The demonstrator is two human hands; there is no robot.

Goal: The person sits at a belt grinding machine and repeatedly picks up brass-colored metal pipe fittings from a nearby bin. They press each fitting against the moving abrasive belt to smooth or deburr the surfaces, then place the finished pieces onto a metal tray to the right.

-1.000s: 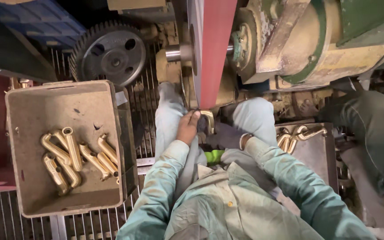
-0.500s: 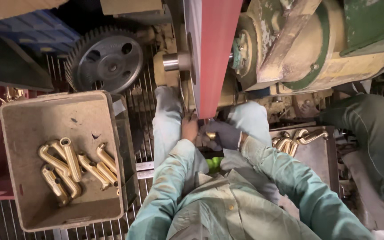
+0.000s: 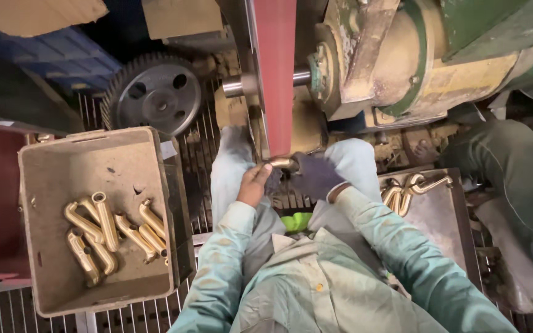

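A short, bent brass pipe piece was held right against the lower end of the red sanding belt, just above the person's knees, so the belt could rub its shiny side. The left hand was bare and its fingers were curled tight around the near end of the piece. The right hand wore a dark glove and was closed around the other end, likely so the rubbing and heat would not hurt it. Two hands on one small piece looked like a way to keep it steady against the belt. The belt ran up past a metal shaft to a big dusty motor with green and cream paint. A dark gear wheel lay on the wire grate floor, near the far corner of the grey box. The grey box sat close by the person's left leg, easy to reach. More brass pipe pieces lay in it, bunched toward its near half. On the right side stood a dark metal tray, and a few curly brass parts rested at its far left corner. Another person in green clothes sat past the tray's right edge.
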